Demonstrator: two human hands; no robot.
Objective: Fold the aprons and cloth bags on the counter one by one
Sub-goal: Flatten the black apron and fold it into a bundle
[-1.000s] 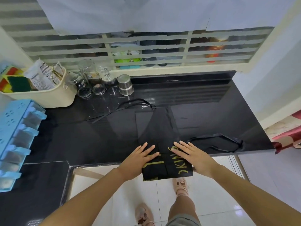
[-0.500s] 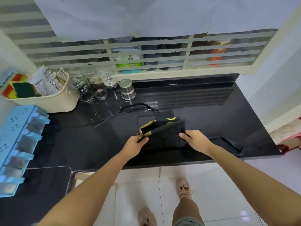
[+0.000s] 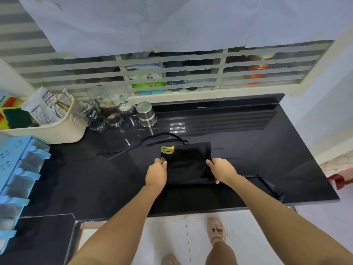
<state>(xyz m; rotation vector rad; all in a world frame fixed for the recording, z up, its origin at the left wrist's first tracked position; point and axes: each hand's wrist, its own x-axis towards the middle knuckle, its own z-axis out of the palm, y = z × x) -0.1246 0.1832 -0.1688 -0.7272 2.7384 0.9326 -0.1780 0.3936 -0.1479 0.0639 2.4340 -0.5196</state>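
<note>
The near flap of the black apron (image 3: 188,165) had been brought forward over its far half on the counter (image 3: 267,150). Its 9 o'clock edge was pinched by the left hand (image 3: 155,174), its 3 o'clock edge by the right hand (image 3: 222,170); a strap (image 3: 164,134) was looped at 12 o'clock.

Gold print (image 3: 167,150) of apron (image 3: 189,165) mostly within the fold

A folded black apron (image 3: 188,165) is gripped at its side edges by the left hand (image 3: 156,174) and right hand (image 3: 222,170) on the black counter (image 3: 267,150).
</note>
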